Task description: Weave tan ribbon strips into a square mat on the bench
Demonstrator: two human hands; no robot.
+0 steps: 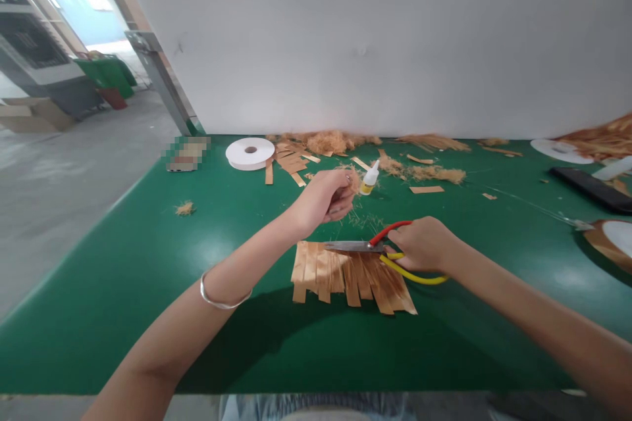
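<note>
My left hand (332, 198) is closed on a tuft of tan fibre (354, 182), beside a small white glue bottle (369, 180) with a yellow label. Red- and yellow-handled scissors (371, 247) are held in my right hand (423, 245), blades pointing left. The blades lie over the top edge of a row of shiny tan strips (345, 273), spread side by side on the green table. Loose fibre bits are scattered just beyond the blades.
On the green table (237, 335) are a white roll (250, 154), tan strip pieces (291, 161), fibre piles (336, 141), a black device (592, 189) and a round white-and-tan item (612, 243). A white panel (370, 46) stands along the back.
</note>
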